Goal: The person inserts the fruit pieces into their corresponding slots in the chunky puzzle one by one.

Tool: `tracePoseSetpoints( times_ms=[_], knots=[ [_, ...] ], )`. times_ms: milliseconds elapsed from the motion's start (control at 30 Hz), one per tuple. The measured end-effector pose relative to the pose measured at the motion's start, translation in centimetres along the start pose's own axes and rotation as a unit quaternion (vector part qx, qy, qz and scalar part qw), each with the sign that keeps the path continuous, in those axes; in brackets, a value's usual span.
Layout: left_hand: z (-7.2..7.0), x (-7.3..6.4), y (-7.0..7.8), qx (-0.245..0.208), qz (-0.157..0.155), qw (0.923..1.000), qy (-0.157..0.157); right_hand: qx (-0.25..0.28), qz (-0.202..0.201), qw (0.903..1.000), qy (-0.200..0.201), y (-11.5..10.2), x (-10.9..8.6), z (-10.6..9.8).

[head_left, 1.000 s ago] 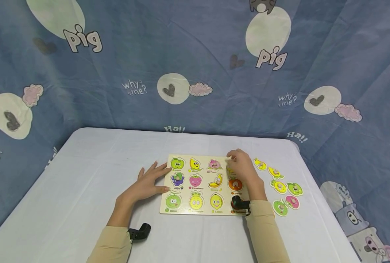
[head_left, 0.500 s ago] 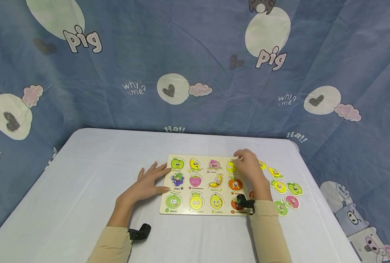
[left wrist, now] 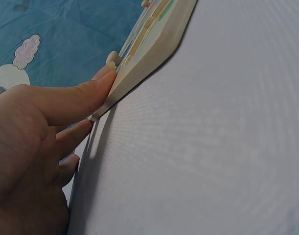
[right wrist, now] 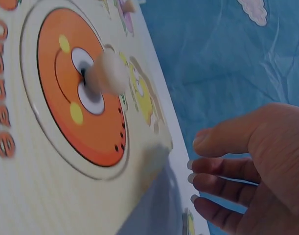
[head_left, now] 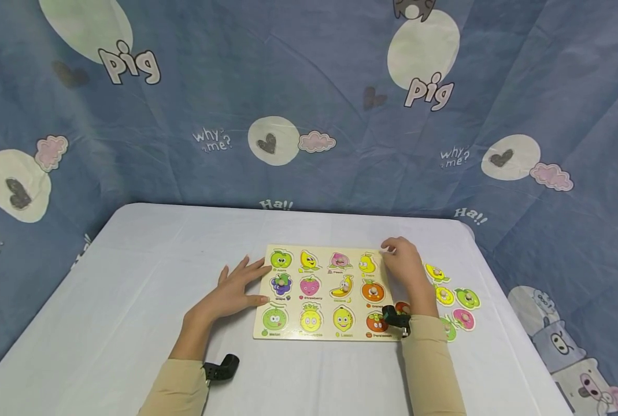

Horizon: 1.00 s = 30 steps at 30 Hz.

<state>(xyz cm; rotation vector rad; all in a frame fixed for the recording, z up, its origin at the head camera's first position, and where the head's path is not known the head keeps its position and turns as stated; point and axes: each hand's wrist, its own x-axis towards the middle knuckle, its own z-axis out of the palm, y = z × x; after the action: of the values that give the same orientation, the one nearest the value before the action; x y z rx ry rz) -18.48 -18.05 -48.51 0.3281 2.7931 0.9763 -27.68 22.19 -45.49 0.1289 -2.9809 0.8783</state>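
A wooden fruit puzzle board (head_left: 295, 271) lies on the white table. At its left edge rests my left hand (head_left: 230, 292), fingers extended; in the left wrist view, its thumb (left wrist: 85, 100) touches the board's edge near a small peg. My right hand (head_left: 404, 263) hovers just off the top right corner, fingers loosely bent with nothing between them. In the right wrist view, the orange piece (right wrist: 61, 107) sits in its slot with a round wooden knob (right wrist: 110, 73). Nearby on the board is a yellow pear picture (head_left: 367, 263).
Loose fruit pieces lie right of the board: a green apple (head_left: 467, 299), a pink piece (head_left: 463, 319), a pineapple (head_left: 444, 296), a yellow piece (head_left: 436, 273) and a partly hidden green one (head_left: 449, 329). A red piece (head_left: 402, 307) sits by the board's right edge. Printed blue fabric (head_left: 309, 69) hangs behind.
My right hand has moved right, off the board's top right corner, uncovering the pear picture and covering the nearest loose yellow piece. My left hand has stayed in place.
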Motion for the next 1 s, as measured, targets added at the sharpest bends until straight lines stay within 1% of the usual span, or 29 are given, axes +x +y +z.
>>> tracePoseSetpoints(
  times_ms=[233,367,467,767,933,1000],
  knots=[
    [0.0,0.0,-0.1,0.001,0.0,1.0,0.0,0.002,0.019,0.9998,-0.001,0.9,-0.1,-0.7],
    [0.0,0.0,-0.1,0.003,0.0,1.0,-0.001,0.004,0.041,0.9991,-0.001,1.4,-0.2,-1.0],
    [0.0,0.0,-0.1,0.004,0.001,1.0,-0.001,0.003,0.048,0.9988,0.003,1.9,-0.2,-1.2],
    [0.0,0.2,0.0,-0.003,-0.005,1.0,0.0,0.006,0.042,0.9977,0.052,2.9,-0.4,-1.7],
    [0.2,0.2,-0.1,-0.002,-0.003,1.0,0.003,-0.006,0.054,0.996,0.07,3.4,-0.6,-1.6],
    [0.2,0.2,-0.1,-0.001,-0.001,1.0,0.004,-0.007,0.06,0.9956,0.072,3.6,-0.6,-1.6]
  ],
)
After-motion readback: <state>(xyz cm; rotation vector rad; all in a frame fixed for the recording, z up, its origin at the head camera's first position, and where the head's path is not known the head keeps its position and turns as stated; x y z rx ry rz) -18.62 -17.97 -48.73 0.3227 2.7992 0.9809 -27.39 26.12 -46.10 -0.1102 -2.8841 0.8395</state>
